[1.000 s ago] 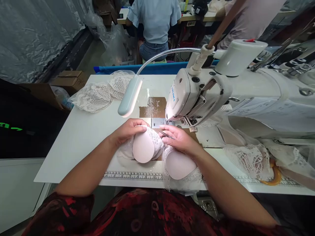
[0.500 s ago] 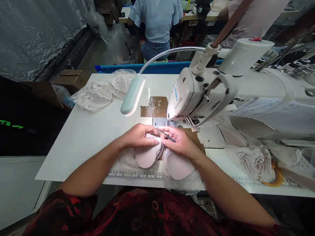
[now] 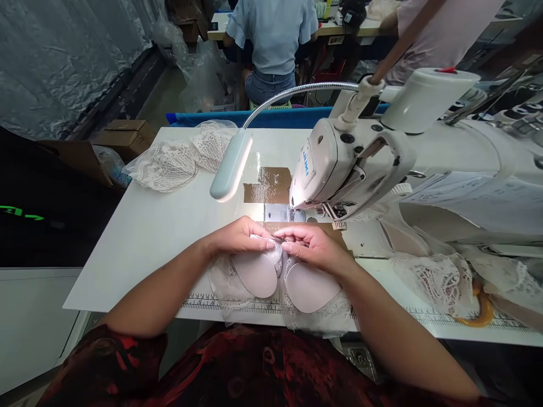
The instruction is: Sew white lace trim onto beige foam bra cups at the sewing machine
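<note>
My left hand [image 3: 246, 236] is closed, thumb and fingers pinching the top edge of a white lace bra piece with smooth rounded cups. The left cup [image 3: 257, 275] hangs below those fingers. A slender, pointed metal tool [image 3: 278, 239] shows between the fingertips of both hands, mostly covered by the fingers of my right hand [image 3: 307, 244], which is closed around it. The right cup [image 3: 314, 287], edged with lace, lies under my right hand on the table's front edge. Just beyond the fingertips is the sewing machine's metal needle plate [image 3: 275, 213].
A white sewing machine [image 3: 322, 161] stands at right. A lamp [image 3: 231, 164] on a bendy neck hangs over the table [image 3: 161, 226]. Lace pieces [image 3: 169, 164] lie back left; more lace [image 3: 436, 280] and an orange ring-shaped handle [image 3: 483, 311] are at right. A person [image 3: 271, 39] sits beyond.
Both hands have come slightly nearer my body. The left cup has turned and spread flatter, with lace showing below it. The pointed tool is now more hidden under my right fingers.
</note>
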### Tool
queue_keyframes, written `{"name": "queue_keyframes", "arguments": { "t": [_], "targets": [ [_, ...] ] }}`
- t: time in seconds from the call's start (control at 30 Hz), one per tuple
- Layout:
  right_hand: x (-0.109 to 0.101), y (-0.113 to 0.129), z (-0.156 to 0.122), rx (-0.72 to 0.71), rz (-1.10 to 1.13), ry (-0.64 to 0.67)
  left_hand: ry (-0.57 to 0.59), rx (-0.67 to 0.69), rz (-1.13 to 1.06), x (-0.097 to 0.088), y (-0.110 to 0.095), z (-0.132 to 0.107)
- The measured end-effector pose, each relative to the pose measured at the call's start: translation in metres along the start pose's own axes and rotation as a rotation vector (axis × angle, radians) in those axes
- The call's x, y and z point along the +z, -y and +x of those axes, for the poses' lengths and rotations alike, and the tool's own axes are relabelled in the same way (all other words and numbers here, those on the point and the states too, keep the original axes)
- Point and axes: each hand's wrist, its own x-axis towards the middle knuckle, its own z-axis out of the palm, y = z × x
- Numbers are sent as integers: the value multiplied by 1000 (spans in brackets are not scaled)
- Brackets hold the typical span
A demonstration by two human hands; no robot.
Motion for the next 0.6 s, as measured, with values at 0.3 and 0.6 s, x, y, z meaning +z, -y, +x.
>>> {"name": "queue_keyframes", "arguments": {
  "t": [0.3,0.6],
  "targets": [
    [4,-2,-1,26,39,46,29,-16,12,1,-5,0],
    [7,-3,0,2,-28,-77,-3,-68,3,1,0,2]
  ]
}}
